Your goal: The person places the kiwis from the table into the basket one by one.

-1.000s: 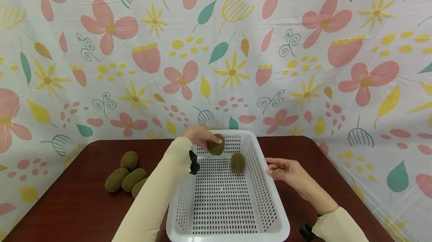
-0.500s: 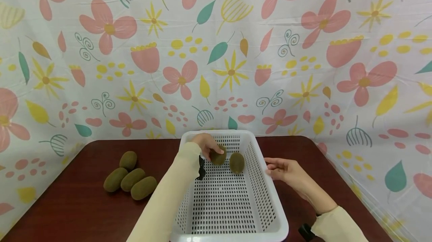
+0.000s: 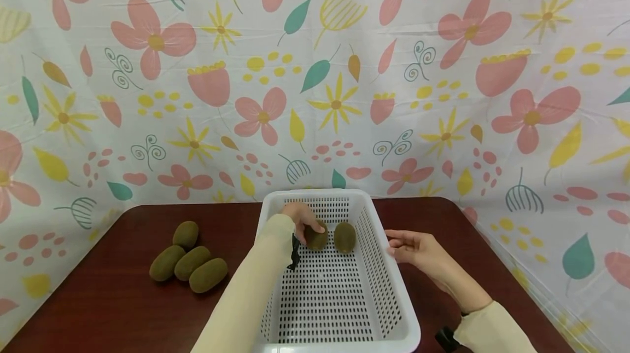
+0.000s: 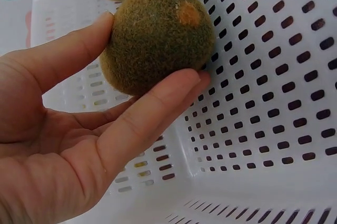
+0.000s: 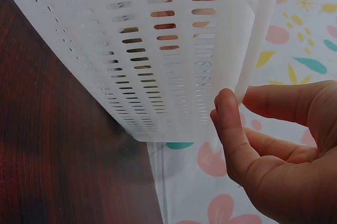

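Note:
In the head view, my left hand (image 3: 298, 216) is down inside a white perforated plastic basket (image 3: 327, 348), holding a brown fuzzy kiwi (image 3: 317, 238) near the basket's floor. Thumb and fingers grip that fruit from its sides in the left wrist view, where its pale end scar shows. A second kiwi (image 3: 344, 237) lies just to its right in the basket. At the basket's right side, my right hand (image 3: 420, 250) pinches the rim (image 4: 316, 195) between thumb and fingers; the right wrist view shows the fingertips (image 5: 227, 105) at that edge.
Several more kiwis (image 3: 189, 260) lie clustered on the dark reddish-brown table (image 3: 108, 293), left of the basket. A white cloth with a flower print (image 3: 315, 68) hangs behind the table, close to the basket's far end.
My left hand has lowered the kiwi from above the basket's far left part to near its floor, beside the other kiwi. The right hand stays at the rim.

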Demonstrator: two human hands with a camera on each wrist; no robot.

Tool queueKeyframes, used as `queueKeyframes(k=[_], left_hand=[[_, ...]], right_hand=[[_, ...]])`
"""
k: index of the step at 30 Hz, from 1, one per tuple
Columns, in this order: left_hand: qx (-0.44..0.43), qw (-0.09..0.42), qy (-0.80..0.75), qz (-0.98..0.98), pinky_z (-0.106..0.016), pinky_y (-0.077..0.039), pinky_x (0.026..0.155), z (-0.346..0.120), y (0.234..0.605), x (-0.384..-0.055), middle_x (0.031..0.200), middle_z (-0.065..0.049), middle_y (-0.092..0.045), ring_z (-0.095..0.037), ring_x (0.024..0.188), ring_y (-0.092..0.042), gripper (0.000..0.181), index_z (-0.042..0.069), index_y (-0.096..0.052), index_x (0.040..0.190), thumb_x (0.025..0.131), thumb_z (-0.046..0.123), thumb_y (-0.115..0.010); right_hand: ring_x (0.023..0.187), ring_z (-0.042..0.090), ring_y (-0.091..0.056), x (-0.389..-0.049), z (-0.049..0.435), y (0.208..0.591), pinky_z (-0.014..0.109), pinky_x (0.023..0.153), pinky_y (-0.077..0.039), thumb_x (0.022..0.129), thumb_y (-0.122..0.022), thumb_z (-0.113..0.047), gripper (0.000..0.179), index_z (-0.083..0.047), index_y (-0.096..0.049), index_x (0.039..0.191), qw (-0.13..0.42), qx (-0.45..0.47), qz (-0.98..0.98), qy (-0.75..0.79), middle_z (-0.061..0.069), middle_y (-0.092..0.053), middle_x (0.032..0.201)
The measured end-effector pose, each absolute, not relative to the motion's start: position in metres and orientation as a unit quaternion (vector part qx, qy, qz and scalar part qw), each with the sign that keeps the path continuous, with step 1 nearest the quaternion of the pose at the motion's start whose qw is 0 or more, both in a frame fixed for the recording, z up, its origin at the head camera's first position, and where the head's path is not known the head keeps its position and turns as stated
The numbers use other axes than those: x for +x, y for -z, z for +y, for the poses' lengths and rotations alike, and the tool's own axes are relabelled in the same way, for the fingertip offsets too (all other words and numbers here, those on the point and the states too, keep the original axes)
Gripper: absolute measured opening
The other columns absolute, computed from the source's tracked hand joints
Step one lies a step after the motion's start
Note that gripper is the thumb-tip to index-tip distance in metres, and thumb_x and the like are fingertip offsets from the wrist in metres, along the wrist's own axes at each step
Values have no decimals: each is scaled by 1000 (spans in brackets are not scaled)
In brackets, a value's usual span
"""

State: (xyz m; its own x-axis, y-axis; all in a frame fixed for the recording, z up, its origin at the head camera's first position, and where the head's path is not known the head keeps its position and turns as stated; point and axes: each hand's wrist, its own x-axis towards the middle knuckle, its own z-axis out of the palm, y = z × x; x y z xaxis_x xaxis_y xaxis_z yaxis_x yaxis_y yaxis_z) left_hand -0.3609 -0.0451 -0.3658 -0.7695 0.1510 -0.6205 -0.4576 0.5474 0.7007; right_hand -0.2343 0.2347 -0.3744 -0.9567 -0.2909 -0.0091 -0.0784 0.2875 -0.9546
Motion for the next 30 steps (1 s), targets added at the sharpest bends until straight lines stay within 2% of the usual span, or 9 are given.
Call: queueKeyframes(k=[6, 18, 25, 30], left_hand=[[-78, 327, -439, 833, -42, -56, 83, -46, 367, -361, 124, -39, -51, -46, 103, -62, 57, -15, -43, 131, 87, 7, -71], [-63, 321, -404, 854, -37, -57, 80, -55, 362, -360, 131, -38, -47, -40, 97, -66, 60, -18, -44, 130, 87, 13, -72], [-44, 310, -391, 866, -38, -56, 84, -61, 351, -356, 127, -37, -51, -41, 102, -64, 56, -14, -49, 128, 88, 17, -72], [-33, 292, -374, 880, -43, -53, 89, -66, 339, -354, 115, -33, -60, -41, 105, -63, 56, -14, -53, 123, 85, 20, -75]], right_hand=[[92, 14, -65, -235, 235, 376, 26, 83, -53, 91, -68, -16, 61, 10, -42, 139, 92, -117, 797, 586, 15, -62, 108], [93, 16, -65, -233, 233, 373, 27, 85, -53, 91, -68, -18, 60, 8, -44, 139, 91, -113, 800, 582, 16, -61, 107], [93, 15, -65, -234, 234, 373, 26, 85, -52, 91, -68, -19, 59, 8, -44, 139, 87, -113, 806, 574, 15, -61, 107], [93, 15, -64, -235, 235, 374, 26, 85, -52, 92, -67, -19, 59, 7, -44, 139, 88, -114, 806, 574, 16, -60, 106]])
